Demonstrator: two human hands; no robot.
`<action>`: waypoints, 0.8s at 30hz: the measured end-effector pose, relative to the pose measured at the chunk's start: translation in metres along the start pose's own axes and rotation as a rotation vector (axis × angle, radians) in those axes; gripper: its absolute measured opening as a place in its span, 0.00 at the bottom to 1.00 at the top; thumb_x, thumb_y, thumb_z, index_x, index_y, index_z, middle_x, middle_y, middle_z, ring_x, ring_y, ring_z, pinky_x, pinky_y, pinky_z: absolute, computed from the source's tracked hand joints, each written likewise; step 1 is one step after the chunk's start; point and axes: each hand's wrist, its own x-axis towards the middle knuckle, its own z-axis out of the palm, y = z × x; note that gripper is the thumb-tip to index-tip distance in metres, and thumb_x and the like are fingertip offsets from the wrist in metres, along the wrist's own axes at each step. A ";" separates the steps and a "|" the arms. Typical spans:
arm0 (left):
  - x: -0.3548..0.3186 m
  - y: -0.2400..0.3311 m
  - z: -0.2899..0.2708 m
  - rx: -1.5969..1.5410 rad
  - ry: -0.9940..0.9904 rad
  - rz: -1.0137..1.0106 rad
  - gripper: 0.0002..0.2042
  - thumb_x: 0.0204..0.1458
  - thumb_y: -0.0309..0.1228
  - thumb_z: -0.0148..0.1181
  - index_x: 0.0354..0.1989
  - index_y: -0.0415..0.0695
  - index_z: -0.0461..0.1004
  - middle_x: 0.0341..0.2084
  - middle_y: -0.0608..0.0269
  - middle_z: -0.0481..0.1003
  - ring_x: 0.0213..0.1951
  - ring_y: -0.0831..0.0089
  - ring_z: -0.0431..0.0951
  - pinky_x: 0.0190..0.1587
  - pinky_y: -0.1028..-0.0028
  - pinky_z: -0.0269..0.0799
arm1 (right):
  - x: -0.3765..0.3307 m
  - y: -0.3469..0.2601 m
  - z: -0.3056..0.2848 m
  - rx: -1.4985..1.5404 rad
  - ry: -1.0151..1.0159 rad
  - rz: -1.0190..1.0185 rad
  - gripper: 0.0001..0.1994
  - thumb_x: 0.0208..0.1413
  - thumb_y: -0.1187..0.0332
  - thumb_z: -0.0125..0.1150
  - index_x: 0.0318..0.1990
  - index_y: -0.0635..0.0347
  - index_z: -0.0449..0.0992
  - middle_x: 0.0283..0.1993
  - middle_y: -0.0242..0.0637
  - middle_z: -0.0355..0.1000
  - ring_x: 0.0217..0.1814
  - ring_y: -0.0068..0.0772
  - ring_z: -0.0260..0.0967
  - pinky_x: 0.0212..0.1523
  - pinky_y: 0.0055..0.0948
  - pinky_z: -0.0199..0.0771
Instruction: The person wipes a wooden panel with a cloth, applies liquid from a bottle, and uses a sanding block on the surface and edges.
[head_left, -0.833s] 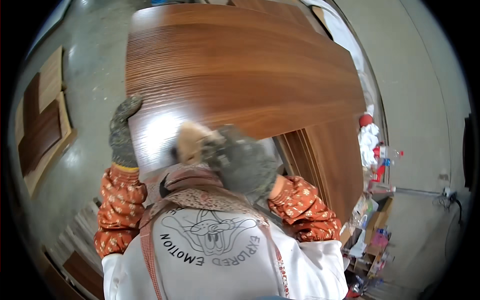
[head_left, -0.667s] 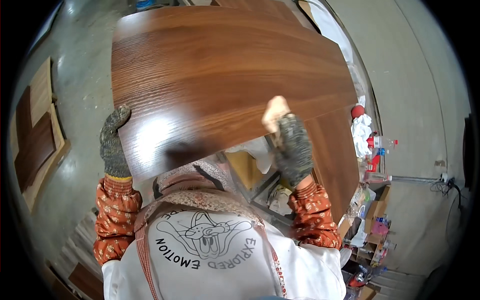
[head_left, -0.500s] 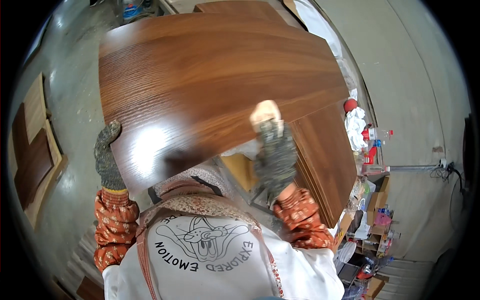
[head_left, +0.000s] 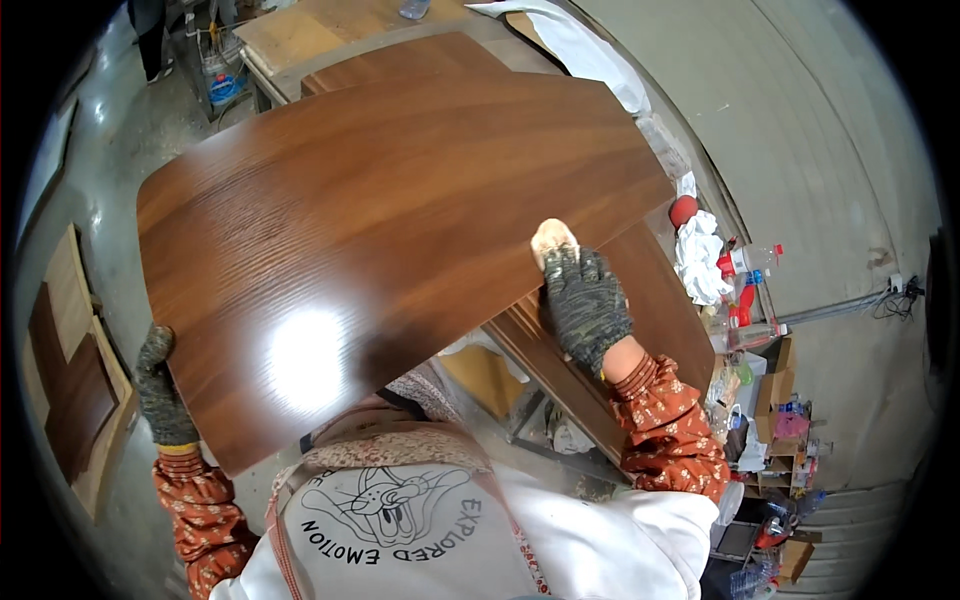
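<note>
Head view: a big brown board (head_left: pixel 390 190) is seen lying in front of the person, on top of other brown boards (head_left: pixel 665 310) that are stacked to the right. A bright white shine is thrown back by its near left part. The board's left edge is grasped by the left hand (head_left: pixel 160 385), which is covered by a dark grey glove; the hand is curled at the edge, and what is done by the fingers underneath cannot be told. A pale pad (head_left: pixel 553 240) is held under the fingers of the right hand (head_left: pixel 587 305), gloved the same way, and is set on the board near its front edge, toward the right. Whether it is cloth or sponge cannot be told. Orange flowered sleeves (head_left: pixel 670 420) are worn on both arms. Beside the board's right end, a red round thing (head_left: pixel 684 211), crumpled white paper (head_left: pixel 700 258) and clear bottles (head_left: pixel 755 258) are seen. Behind, one more brown board (head_left: pixel 410 62) is laid on a table (head_left: pixel 285 45). Brown and tan panels (head_left: pixel 75 400) are spread at the left, on the floor (head_left: pixel 110 210).
</note>
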 end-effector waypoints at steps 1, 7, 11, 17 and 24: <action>0.013 0.006 -0.022 0.036 0.019 0.102 0.22 0.55 0.30 0.54 0.57 0.33 0.66 0.53 0.54 0.71 0.53 0.61 0.73 0.57 0.64 0.70 | 0.002 0.020 0.009 -0.072 0.092 -0.061 0.26 0.57 0.67 0.44 0.64 0.62 0.59 0.64 0.54 0.58 0.61 0.52 0.58 0.62 0.46 0.58; 0.072 0.074 -0.054 0.179 -0.300 0.329 0.19 0.65 0.31 0.40 0.60 0.34 0.65 0.58 0.52 0.68 0.59 0.62 0.68 0.62 0.66 0.64 | 0.028 0.125 0.063 -0.275 0.227 0.102 0.25 0.60 0.72 0.36 0.66 0.67 0.54 0.62 0.62 0.59 0.60 0.56 0.61 0.62 0.44 0.61; 0.127 0.105 -0.020 0.398 0.084 0.289 0.19 0.64 0.32 0.41 0.59 0.36 0.66 0.57 0.52 0.69 0.57 0.60 0.70 0.61 0.67 0.65 | 0.010 0.083 0.055 -0.129 0.190 -0.033 0.25 0.57 0.73 0.41 0.63 0.72 0.59 0.67 0.60 0.55 0.71 0.56 0.50 0.71 0.46 0.46; 0.206 0.131 0.020 2.234 0.227 0.748 0.20 0.59 0.34 0.47 0.58 0.43 0.68 0.54 0.47 0.71 0.55 0.53 0.71 0.58 0.62 0.66 | 0.001 0.039 0.024 0.492 0.277 -0.150 0.24 0.52 0.66 0.54 0.55 0.73 0.66 0.56 0.60 0.64 0.60 0.60 0.59 0.61 0.49 0.60; 0.221 0.123 0.039 2.522 0.488 0.423 0.18 0.61 0.38 0.45 0.55 0.45 0.69 0.50 0.47 0.73 0.50 0.49 0.73 0.51 0.57 0.69 | 0.036 0.217 0.104 0.400 0.169 0.475 0.25 0.61 0.64 0.39 0.66 0.55 0.58 0.69 0.48 0.55 0.68 0.50 0.56 0.68 0.43 0.54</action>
